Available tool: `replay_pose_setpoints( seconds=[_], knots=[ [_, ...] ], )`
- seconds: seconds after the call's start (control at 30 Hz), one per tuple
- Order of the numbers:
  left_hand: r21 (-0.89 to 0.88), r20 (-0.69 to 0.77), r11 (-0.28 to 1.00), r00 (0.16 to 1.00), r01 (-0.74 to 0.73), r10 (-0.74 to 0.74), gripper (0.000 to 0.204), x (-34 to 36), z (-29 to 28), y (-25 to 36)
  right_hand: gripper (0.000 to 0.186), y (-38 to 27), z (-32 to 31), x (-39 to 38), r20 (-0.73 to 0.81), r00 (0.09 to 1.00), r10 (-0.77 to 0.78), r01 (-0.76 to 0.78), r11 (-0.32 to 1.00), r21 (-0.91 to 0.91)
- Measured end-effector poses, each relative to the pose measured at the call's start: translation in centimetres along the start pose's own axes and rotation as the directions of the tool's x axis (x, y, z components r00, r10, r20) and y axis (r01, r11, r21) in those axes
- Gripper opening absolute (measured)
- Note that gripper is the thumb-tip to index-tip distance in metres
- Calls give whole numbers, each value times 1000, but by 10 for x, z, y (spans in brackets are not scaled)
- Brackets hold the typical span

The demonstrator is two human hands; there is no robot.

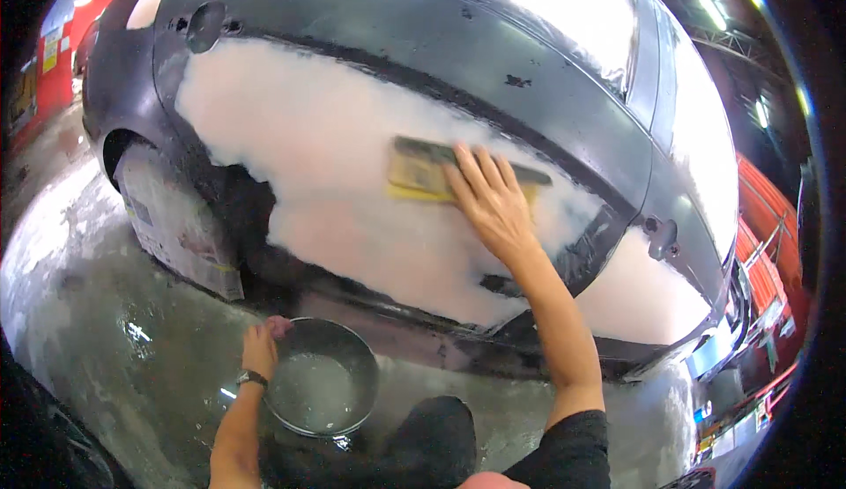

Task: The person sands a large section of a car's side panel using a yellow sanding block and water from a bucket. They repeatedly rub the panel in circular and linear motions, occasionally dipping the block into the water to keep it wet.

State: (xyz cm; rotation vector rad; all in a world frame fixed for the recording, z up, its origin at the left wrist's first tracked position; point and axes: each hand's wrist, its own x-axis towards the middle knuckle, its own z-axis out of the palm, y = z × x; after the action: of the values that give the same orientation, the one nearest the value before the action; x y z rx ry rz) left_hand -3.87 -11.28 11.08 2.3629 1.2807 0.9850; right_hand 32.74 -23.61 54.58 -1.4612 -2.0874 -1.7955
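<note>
My right hand (495, 203) presses a long sanding block (419, 167), dark along its top edge and yellow below, against the car door (291, 137). Motion blurs the block a little. Pale pinkish filler covers much of the door, with dark grey primer around it. Low on the left, my left hand (259, 350) grips a wet pinkish-red cloth (278, 327) at the rim of a dark round bucket (374, 361). Cloudy water (319, 392) shows inside the bucket. Most of the cloth is hidden in my fingers.
A wheel covered with a pale sheet (172, 216) sits left of the door. A second filler patch (648, 295) lies to the right, below a door handle recess (663, 238). The concrete floor (70, 286) is wet. Red panels (767, 260) stand at the far right.
</note>
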Motion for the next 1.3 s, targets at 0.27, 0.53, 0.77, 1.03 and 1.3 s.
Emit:
replay_pose_setpoints(
  seconds=[0.27, 0.53, 0.77, 1.03, 1.3],
  knots=[
    [-46, 46, 998, 998, -37, 39, 46, 1, -26, 28, 42, 12, 3, 7, -43, 998, 37, -31, 990, 138],
    [10, 40, 1000, 999, 27, -27, 41, 5, -10, 20, 40, 29, -8, 23, -31, 999, 25, -23, 998, 58],
    [-31, -1, 1000, 1000, 3, -3, 38, 0, 2, 2, 43, 37, -20, -65, 53, 994, 99, -101, 994, 35],
    [102, 97, 991, 991, 87, -97, 39, -7, -1, 9, 46, 37, -10, 2, -9, 998, 62, -61, 995, 76],
    [58, 80, 998, 996, 28, -33, 33, 10, -15, 23, 43, 42, -10, 1, -46, 996, 77, -76, 996, 37]
  ],
)
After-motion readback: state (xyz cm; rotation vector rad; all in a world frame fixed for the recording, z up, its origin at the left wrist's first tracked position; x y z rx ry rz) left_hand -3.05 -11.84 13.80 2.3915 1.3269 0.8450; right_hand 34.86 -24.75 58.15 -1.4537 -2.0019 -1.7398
